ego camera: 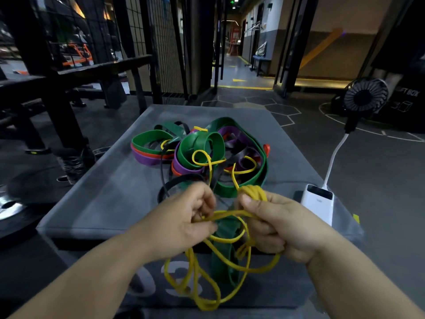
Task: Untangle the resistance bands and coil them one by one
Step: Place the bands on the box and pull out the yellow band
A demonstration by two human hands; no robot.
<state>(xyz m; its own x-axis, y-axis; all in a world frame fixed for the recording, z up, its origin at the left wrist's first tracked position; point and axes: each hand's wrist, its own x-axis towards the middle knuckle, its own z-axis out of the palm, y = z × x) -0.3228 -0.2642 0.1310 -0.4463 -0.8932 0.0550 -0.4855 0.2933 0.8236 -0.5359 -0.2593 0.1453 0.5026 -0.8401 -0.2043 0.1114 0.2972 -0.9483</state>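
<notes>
**Left hand** (186, 217): fingers curled, pinching a strand of the yellow band (208, 305) between thumb and fingertips.

**Right hand** (282, 226): closed round the same band. Several turns form a small coil (254, 191) wound about its fingers.

**Yellow band:** thin and cord-like. Slack loops hang below both hands over the near edge of the grey box (103, 192); two strands run forward into the heap.
- Handling, judged: light, soft and stretchy, with a rubbery grip that is likely to snag on its neighbours and spring back when pulled.
- Hold, judged: best taken close to the coil, feeding short lengths.

**Dark green band** (224, 256): wide and flat, drooping beneath the hands and threaded among the yellow loops.

**Heap of bands** (200, 146): green, purple, orange and black flat loops lie interlaced on the box top beyond the hands, not yet sorted.

**Beside the box, right:** a white power bank (318, 201), cabled to a small fan (365, 95).
</notes>
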